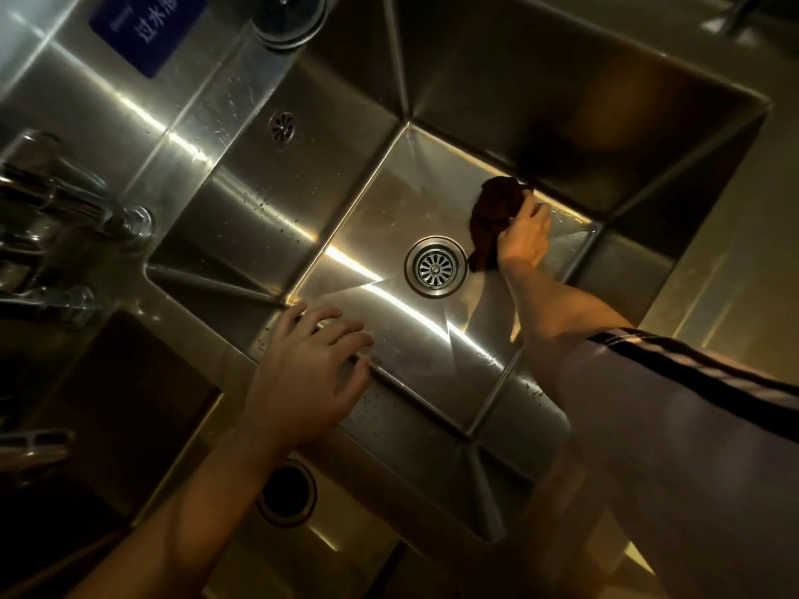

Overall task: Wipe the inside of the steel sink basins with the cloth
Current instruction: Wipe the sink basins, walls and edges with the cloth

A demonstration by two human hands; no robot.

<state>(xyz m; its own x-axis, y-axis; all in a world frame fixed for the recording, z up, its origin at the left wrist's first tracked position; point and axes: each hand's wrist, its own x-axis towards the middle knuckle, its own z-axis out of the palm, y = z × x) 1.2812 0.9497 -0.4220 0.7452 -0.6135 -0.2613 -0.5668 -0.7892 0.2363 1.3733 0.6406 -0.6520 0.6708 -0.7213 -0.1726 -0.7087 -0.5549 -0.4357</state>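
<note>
A deep steel sink basin (372, 235) fills the middle of the view, with a round drain strainer (436, 266) in its floor. My right hand (524, 240) reaches down to the basin floor, right of the drain, and holds a dark brown cloth (493, 214) bunched against the floor near the far right wall. My left hand (309, 369) rests with spread fingers on the steel divider rim (242, 339) at the basin's near left corner, holding nothing.
A second, darker basin (112, 382) lies at the lower left. Chrome taps (65, 201) jut over the left edge. A blue sign (147, 28) sits on the back panel, a round overflow grille (282, 127) on the basin wall, a dark round hole (287, 492) in the near ledge.
</note>
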